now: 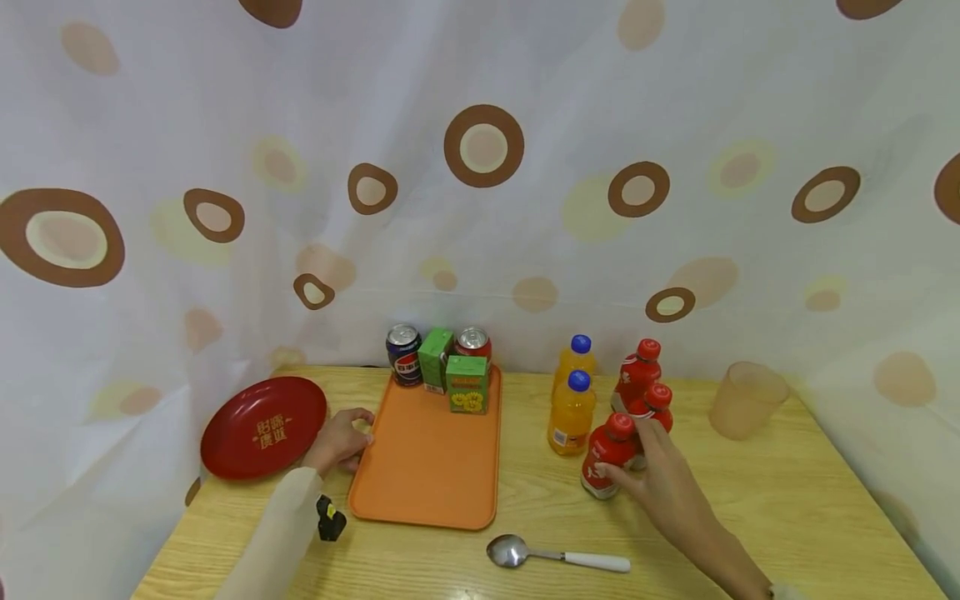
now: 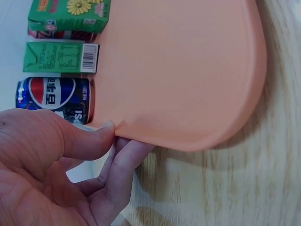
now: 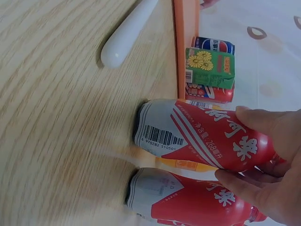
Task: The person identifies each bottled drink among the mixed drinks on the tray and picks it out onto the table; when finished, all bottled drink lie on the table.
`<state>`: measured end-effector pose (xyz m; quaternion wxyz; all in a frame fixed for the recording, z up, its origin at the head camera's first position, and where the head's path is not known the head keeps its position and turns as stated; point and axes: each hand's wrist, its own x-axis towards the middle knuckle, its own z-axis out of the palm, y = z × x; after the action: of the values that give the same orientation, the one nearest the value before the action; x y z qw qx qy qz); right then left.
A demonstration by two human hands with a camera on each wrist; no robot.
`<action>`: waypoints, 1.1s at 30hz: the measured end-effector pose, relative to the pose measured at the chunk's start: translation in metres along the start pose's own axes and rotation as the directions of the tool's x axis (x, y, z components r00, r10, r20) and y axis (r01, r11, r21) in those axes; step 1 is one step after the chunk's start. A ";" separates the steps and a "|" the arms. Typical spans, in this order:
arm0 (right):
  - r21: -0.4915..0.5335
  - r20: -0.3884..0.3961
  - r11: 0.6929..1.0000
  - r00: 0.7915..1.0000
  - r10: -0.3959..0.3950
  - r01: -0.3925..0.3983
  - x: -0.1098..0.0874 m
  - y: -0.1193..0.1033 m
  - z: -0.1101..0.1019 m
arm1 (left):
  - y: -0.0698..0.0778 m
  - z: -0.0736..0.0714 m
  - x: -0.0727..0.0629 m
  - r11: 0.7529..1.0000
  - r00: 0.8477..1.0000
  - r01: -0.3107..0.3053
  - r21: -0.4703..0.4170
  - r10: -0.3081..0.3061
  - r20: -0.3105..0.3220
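My left hand (image 1: 339, 440) holds the left rim of an orange tray (image 1: 429, 467); the left wrist view shows the thumb on the rim and fingers under it. At the tray's far end stand a blue Pepsi can (image 2: 59, 96), two green drink cartons (image 1: 468, 385) and a red can (image 1: 474, 338). My right hand (image 1: 670, 483) grips the nearest red drink bottle (image 3: 202, 134) around its upper part. That bottle is upright, its base at or close to the table. Two more red bottles (image 1: 639, 371) stand behind it, one close beside my fingers.
Two orange juice bottles (image 1: 572, 417) with blue caps stand between the tray and the red bottles. A spoon (image 1: 558, 557) with a white handle lies in front. The red oval plate (image 1: 264, 427) is at the left, a translucent cup (image 1: 742, 402) at the back right. A patterned curtain (image 1: 480, 233) hangs behind.
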<state>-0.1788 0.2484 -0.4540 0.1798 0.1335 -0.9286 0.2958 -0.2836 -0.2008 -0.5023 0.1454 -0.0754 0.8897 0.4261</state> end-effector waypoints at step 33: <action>0.077 -0.175 0.990 0.979 -0.101 0.116 0.061 0.018 -0.081 | 0.025 -0.025 -0.005 0.968 0.987 -0.154 0.196 0.159 -0.008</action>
<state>-0.2192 0.3023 -0.3768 0.2688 0.1660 -0.8873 0.3361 -0.2905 -0.2044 -0.4671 0.1073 0.0046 0.9320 0.3461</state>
